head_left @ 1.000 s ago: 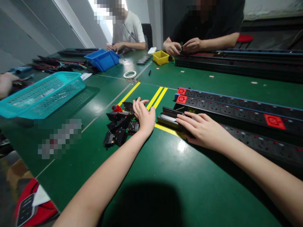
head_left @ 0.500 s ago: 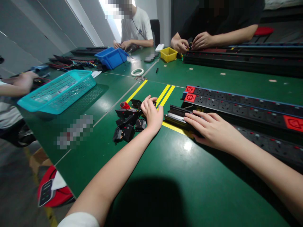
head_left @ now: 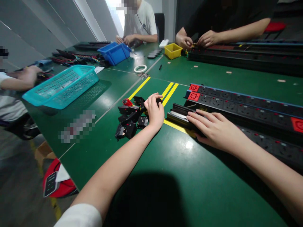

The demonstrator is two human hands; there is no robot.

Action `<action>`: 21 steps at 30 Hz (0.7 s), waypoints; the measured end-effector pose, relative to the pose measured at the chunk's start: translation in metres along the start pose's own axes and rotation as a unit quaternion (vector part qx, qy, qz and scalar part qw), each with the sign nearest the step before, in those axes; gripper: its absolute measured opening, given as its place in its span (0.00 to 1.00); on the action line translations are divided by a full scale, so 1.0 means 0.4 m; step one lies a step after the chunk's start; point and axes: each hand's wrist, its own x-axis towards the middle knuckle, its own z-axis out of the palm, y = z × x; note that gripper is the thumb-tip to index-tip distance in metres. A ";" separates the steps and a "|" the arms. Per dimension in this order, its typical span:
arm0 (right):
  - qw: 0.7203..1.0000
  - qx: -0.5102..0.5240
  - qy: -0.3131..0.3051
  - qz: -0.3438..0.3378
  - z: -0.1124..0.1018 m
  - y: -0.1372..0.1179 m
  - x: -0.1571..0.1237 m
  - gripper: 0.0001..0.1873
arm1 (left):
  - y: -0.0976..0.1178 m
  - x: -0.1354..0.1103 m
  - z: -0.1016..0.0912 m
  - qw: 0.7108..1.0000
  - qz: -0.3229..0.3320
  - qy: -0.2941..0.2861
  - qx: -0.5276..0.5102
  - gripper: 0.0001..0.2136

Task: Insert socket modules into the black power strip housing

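My left hand is at the right side of a pile of black socket modules, its fingers curled round a black socket module that they partly hide. A red module lies at the back of the pile. My right hand holds a black power strip near its left end, fingers across the top and thumb on the near side. That end is an open channel with a pale strip inside. Farther right, sockets show along the same strip, partly behind my hand and forearm.
Two power strips with red end sockets lie just behind. Across the green table are a turquoise basket, a blue bin, a yellow bin and a tape roll. Other people work around the table.
The view has shifted slightly, so the table appears lower-left to right of before. My left hand has drawn slightly right with the black module; my right hand stays on the strip.
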 end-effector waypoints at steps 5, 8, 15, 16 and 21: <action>1.000 -0.012 -0.010 0.001 -0.006 -0.003 0.004 0.29 | -0.010 0.003 0.000 1.000 0.010 -0.004 -0.014 0.14; 1.000 -0.019 -0.009 0.001 -0.009 -0.005 0.007 0.30 | -0.022 0.007 0.005 1.000 0.010 -0.002 -0.023 0.12; 1.000 -0.024 -0.013 0.006 -0.019 -0.012 0.012 0.29 | -0.045 0.016 0.022 0.994 -0.058 -0.004 -0.096 0.11; 1.000 -0.025 -0.014 0.006 -0.020 -0.012 0.013 0.29 | -0.046 0.017 0.024 0.993 -0.057 -0.007 -0.102 0.12; 0.999 -0.029 -0.012 0.006 -0.020 -0.013 0.013 0.30 | -0.058 0.018 0.031 0.990 -0.055 -0.009 -0.132 0.12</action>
